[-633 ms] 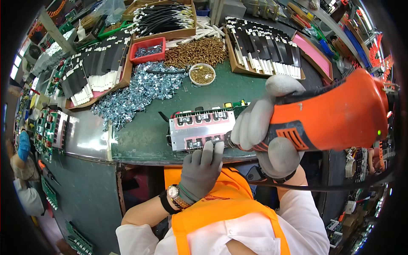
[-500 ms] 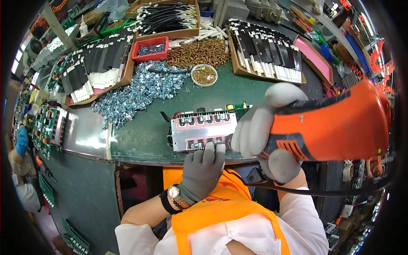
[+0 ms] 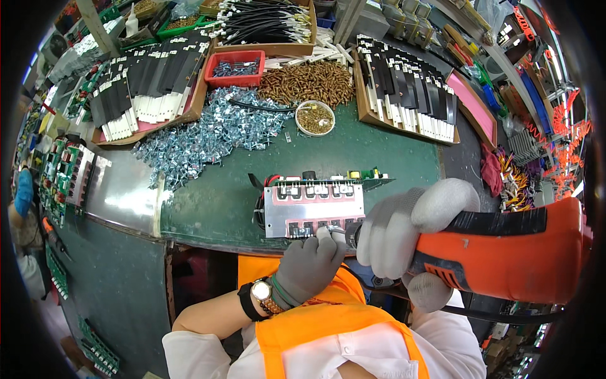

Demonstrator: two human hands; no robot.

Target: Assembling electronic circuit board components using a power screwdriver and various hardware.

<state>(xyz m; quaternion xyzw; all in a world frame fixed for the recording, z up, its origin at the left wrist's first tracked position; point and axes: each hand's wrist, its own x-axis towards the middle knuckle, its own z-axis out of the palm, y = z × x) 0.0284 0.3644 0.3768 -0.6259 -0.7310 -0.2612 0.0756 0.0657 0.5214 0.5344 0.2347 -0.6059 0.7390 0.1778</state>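
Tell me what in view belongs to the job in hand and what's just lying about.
In hand:
flat silver metal plate with pink strips; gray-gloved left hand at its near edge
orange-and-black power tool in the gray-gloved right hand

Lying about, though possibly supplies:
heap of small silvery-blue metal clips
pile of small brass-coloured parts
red rectangular plastic tray
round white tub

The left head-worn fisheye camera is looking steeply down from above the near side of the circuit board assembly (image 3: 314, 211), viewing it at close range while taking in the bench (image 3: 391, 151) beyond it and the wearer's orange apron (image 3: 334, 318) before it.
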